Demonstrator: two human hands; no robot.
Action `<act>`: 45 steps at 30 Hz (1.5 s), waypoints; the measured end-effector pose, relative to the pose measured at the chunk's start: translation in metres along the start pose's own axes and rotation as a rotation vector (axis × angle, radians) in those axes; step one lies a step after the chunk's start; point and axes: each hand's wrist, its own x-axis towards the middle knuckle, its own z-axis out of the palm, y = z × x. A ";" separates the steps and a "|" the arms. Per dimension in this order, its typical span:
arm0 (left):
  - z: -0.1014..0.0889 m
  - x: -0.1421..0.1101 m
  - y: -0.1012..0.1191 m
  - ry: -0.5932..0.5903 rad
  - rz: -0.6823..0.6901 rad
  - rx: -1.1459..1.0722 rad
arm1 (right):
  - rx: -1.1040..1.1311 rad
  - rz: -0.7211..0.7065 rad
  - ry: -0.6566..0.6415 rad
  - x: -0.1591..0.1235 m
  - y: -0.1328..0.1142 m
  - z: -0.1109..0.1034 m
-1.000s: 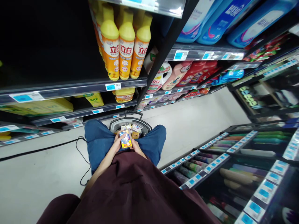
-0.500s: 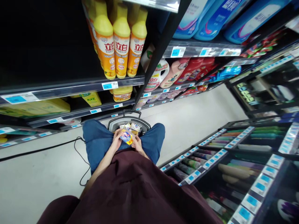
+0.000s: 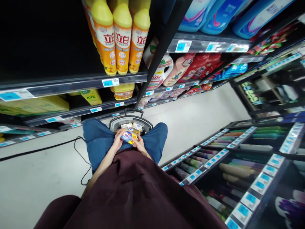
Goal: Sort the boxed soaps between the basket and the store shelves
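Observation:
A small blue and yellow OMO packet (image 3: 129,136), its printed face turned up, is held over my lap between both hands. My left hand (image 3: 118,139) grips its left end, fingers closed round the edge. At its right end my right hand (image 3: 139,142) pinches the yellow corner. Just beyond the packet, between my knees, stands a grey and black shopping basket (image 3: 114,123) with a black handle. Several white and yellow packets (image 3: 136,126) lie inside it, partly hidden by my hands and the OMO packet.
Yellow bottles (image 3: 122,41) stand on the shelf ahead, above a shelf edge (image 3: 78,86) with price tags. Detergent jugs (image 3: 160,74) fill shelves to the right. A black cable (image 3: 47,148) runs over the pale floor (image 3: 47,178) on the left. Low shelves (image 3: 209,162) line the right side.
The OMO packet has been tilted so that its face lies more level and shows more fully. Both hands stay on it. The view has shifted slightly.

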 end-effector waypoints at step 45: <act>0.001 -0.003 0.000 -0.039 -0.047 0.023 | 0.009 0.030 0.039 0.004 0.000 0.002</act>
